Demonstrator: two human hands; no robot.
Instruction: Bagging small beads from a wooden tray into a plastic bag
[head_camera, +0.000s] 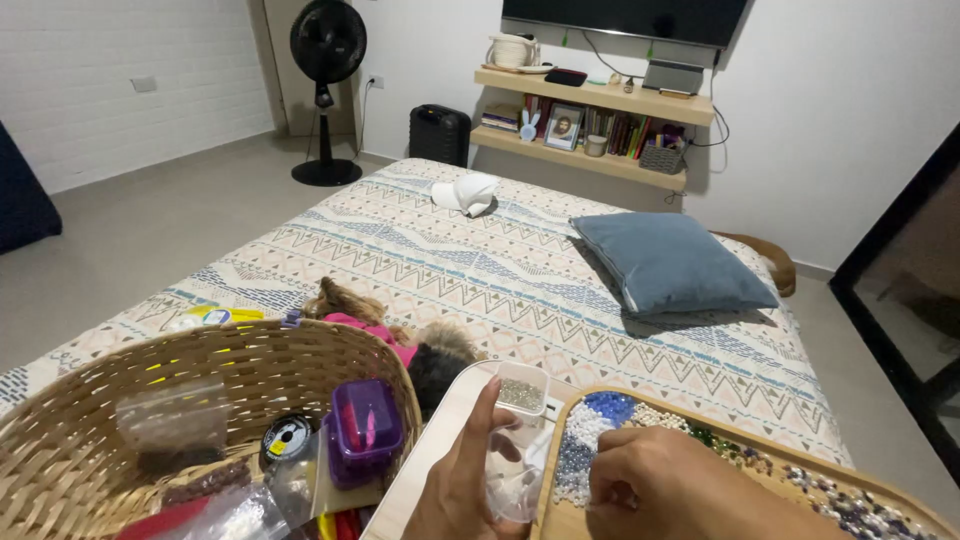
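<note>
A woven wicker basket (90, 400) sat at the left on the bed (480, 260), its round wall rough and ribbed, holding a clear bag of dark bits, a black spool of thread (287, 438) and a small purple plastic box (365, 425) with a glossy see-through lid. Just right of it, the left hand (462, 485) was closed around a clear plastic bag (515, 480), thumb raised beside a small square plastic tub (522, 388) of pale beads. The right hand (660, 490) lay curled on the wooden tray (900, 500), fingertips pinched together among heaps of blue, white and mixed beads (590, 425); whether a bead was held could not be told. Judged from this, beads were being picked up for bagging, which called for a fine pinch and a steady, open bag mouth. Further right lay a soft blue pillow (670, 262).
</note>
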